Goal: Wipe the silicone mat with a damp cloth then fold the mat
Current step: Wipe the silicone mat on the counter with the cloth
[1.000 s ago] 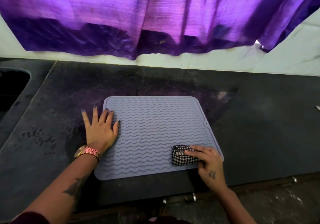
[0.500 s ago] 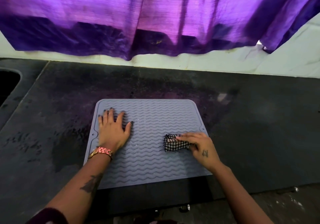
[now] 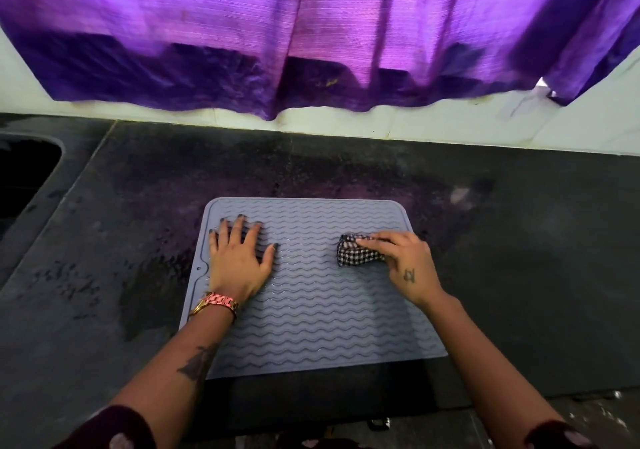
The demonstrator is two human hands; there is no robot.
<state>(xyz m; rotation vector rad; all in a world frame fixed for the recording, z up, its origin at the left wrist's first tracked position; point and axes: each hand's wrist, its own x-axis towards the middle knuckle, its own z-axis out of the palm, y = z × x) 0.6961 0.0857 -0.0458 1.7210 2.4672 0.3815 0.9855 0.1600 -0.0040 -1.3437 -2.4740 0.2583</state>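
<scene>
mat [image 3: 311, 296] flat near counter [image 3: 519, 275] front edge. left hand [image 3: 239, 261] pressing it, fingers straight. right hand [image 3: 405, 261] pinching cloth [image 3: 353, 252] on mat's right half. mat looks floppy, grippy; fold from a corner.

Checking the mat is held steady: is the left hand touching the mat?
Touching. The head view shows the left hand lying flat, fingers spread, on the mat, no gap visible.

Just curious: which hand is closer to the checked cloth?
Right. The right hand holds the checked cloth; the left hand lies flat across the mat.
</scene>
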